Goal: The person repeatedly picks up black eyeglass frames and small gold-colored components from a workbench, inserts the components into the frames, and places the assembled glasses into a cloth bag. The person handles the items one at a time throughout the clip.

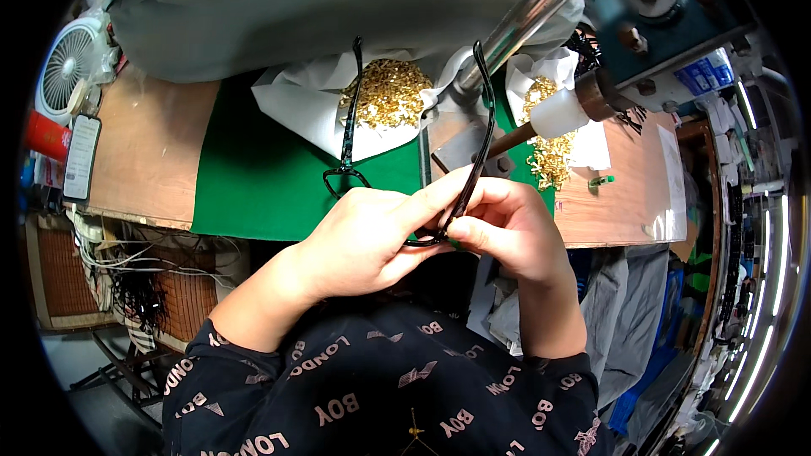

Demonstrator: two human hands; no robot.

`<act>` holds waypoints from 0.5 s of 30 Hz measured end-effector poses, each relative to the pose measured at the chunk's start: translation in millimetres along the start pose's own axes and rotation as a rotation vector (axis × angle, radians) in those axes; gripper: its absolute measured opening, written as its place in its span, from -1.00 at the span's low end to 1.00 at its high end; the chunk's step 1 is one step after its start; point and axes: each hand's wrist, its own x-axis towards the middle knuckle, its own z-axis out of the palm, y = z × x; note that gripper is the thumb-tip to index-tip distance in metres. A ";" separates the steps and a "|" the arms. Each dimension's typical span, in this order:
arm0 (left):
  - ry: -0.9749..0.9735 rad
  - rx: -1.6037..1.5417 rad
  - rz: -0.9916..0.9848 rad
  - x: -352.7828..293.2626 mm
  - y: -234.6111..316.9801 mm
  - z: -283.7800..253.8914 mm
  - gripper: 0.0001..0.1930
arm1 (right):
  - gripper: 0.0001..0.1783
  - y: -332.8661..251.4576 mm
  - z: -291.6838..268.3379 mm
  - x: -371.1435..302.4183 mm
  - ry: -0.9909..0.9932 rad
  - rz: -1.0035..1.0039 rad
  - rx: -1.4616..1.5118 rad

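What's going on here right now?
The person's left hand and right hand are holding a black eyeglass frame together toward its right side, near the edge of a green mat. Its temples are unfolded, pointing away. Farther back, a heap of small gold-coloured pieces lies on a white sheet.

My black shirt (380,388) carries the clearest lettering: short words in bold, pale pinkish capitals, repeated across the chest and on both sleeves, set at differing angles, with small pale emblems scattered among them. At the left end of the tabletop (148,152), the lit screen of a smartphone (82,157) shows rows of small characters on a pale ground, too small for me to make out. Over at the upper right, some blue packets (708,73) bear pale print, also too small to read.
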 end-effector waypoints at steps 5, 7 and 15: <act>-0.008 -0.348 0.061 20.2 15.8 11.2 -0.20 | -0.92 -10.9 -7.2 -15.6 0.072 -0.149 -0.005; 0.073 -0.499 -0.049 37.0 28.5 19.5 -0.27 | -0.94 -19.8 -16.3 -20.1 0.260 -0.263 -0.221; 0.261 -0.728 -0.211 96.8 43.7 47.0 -0.33 | -0.83 -139.3 -44.4 -34.8 0.709 -1.255 -0.629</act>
